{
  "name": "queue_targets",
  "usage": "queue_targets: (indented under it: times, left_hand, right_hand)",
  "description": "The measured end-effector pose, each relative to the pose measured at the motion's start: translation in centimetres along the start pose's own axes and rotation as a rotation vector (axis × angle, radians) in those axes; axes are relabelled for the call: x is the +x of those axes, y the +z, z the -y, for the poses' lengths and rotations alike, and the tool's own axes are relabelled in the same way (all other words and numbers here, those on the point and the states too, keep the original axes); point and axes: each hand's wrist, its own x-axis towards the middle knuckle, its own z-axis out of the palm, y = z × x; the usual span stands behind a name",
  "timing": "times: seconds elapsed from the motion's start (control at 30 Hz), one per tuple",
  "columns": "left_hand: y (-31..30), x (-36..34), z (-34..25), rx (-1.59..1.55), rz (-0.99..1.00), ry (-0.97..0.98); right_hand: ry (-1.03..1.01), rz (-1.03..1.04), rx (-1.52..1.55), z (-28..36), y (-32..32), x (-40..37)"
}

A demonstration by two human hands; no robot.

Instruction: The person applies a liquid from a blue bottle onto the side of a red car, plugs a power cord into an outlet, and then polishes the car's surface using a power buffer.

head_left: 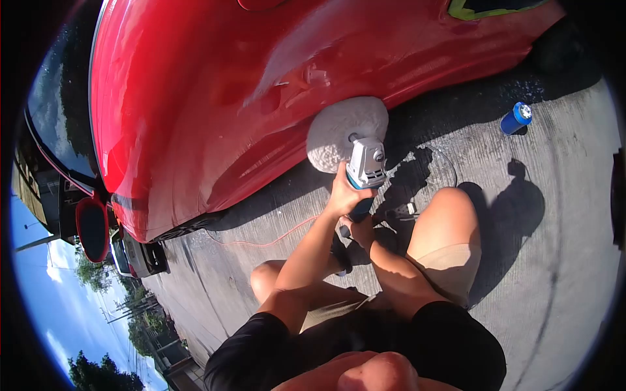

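A polisher [368, 163] with a silver head and a blue-and-dark body is held in front of me. Its round white wool pad [339, 127] faces the lower side of a red car [215, 111] and appears to rest against the panel. My left hand [345, 195] wraps round the polisher's body just behind the silver head. Lower down, my right hand [358, 230] is closed round the rear end of the polisher, its fingers partly in shadow.
A blue can or bottle [516, 118] stands on the concrete ground [521, 260] at the right. An orange cord [274, 243] runs along the ground beside the car. The car's side mirror [92, 229] juts out at the left, with another vehicle [135, 254] beyond.
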Motion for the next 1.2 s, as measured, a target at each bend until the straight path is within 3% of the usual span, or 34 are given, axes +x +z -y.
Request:
queue_targets:
  times: [0.17, 0.2, 0.23, 0.3, 0.4, 0.43, 0.47, 0.6, 0.7, 0.93, 1.07, 1.2]
  left_hand:
    - [-0.8, -3.3, 3.4, -0.537, -0.045, -0.032]
    - [-1.5, -4.1, 4.7, -0.656, -0.027, -0.031]
    - [-2.2, -4.9, 5.6, -0.689, -0.087, -0.044]
    - [-4.0, -6.3, 7.4, -0.772, -0.149, -0.116]
    - [-6.6, -8.0, 10.2, -0.933, -0.305, -0.075]
    - [-7.6, -8.6, 11.7, -1.026, -0.331, -0.156]
    - [-8.4, -9.3, 12.1, -1.089, -0.321, -0.172]
    - [-8.6, -9.1, 12.9, -1.199, -0.288, -0.157]
    - [-5.9, -7.7, 13.0, -1.186, -0.217, -0.184]
    - [2.3, -2.1, 4.0, -0.867, 0.116, -0.073]
    - [4.5, -0.5, -0.2, -0.692, 0.132, 0.051]
    - [4.5, -0.3, -8.0, -0.518, 0.157, 0.149]
  right_hand:
    - [0.179, -0.052, -0.543, 0.2, -4.6, -3.0]
    - [-0.037, -0.027, -0.468, -0.7, -5.4, -3.5]
    - [-0.032, -0.036, -0.640, 2.6, -5.1, -4.8]
    - [-0.048, 0.069, -0.773, 3.1, -4.6, -4.6]
    - [-0.094, 0.169, -0.988, 6.4, -2.9, -4.3]
    - [-0.113, 0.178, -1.085, 7.5, -2.1, -3.8]
    - [-0.124, 0.270, -1.136, 8.1, -1.7, -3.1]
    - [-0.119, 0.256, -1.214, 10.7, -0.7, -4.0]
    - [-0.134, 0.077, -1.184, 10.2, -3.2, -5.7]
    - [-0.129, -0.310, -0.817, 6.1, -10.7, -3.9]
    - [-0.144, -0.391, -0.677, 6.6, -11.4, -2.8]
    - [-0.305, -0.345, -0.381, 9.6, -10.2, -1.4]
